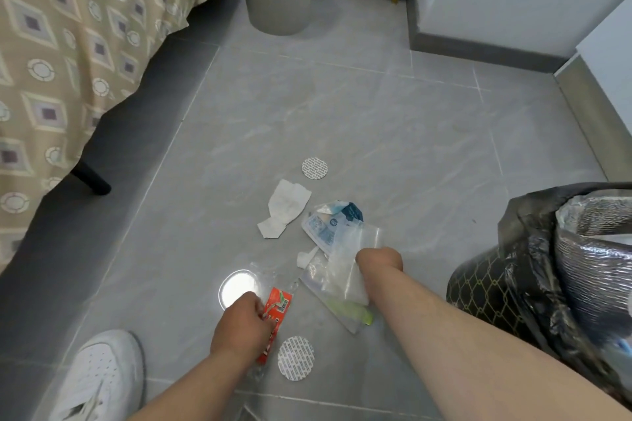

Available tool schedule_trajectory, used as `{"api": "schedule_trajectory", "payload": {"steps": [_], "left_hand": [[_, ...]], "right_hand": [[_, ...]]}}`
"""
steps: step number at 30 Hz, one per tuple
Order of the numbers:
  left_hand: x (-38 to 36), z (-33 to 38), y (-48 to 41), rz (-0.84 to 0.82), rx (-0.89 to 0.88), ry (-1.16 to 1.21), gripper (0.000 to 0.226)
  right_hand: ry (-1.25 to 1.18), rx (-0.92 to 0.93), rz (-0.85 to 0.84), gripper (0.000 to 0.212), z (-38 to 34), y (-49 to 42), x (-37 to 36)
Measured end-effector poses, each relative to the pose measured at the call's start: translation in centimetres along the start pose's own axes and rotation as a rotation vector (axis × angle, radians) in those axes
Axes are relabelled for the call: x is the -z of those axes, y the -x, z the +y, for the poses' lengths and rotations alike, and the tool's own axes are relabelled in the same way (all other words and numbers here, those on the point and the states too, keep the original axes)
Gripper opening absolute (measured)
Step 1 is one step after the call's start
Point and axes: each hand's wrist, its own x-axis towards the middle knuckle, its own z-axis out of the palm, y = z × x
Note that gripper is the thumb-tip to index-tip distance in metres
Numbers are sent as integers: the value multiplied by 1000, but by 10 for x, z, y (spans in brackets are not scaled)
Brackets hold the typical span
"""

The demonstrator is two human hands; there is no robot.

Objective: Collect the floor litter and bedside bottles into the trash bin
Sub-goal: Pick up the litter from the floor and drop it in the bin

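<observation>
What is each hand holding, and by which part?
The left hand pinches the red wrapper at its left edge; the right hand grips the clear plastic bag by its upper right edge.

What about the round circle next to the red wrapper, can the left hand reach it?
Probably yes. The round circle lies flat on the floor just beside the left hand, with nothing covering it. But that hand grips the red wrapper, so its fingers are full.

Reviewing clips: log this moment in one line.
stage: gathering litter | left hand: grips red wrapper | right hand: grips clear plastic bag | loose: tissue, near foil seal, far foil seal | lined bin: at right
</observation>
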Motion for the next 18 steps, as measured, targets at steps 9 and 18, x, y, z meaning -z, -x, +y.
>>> {"api": "schedule_trajectory", "payload": {"steps": [9,18], "left_hand": [[44,36,17,65,-9,458,34],[59,182,155,-3,-358,588,15]], "right_hand": [[-8,379,-181,13,-19,62,55],[-146,775,-183,9,-74,197,269]]}}
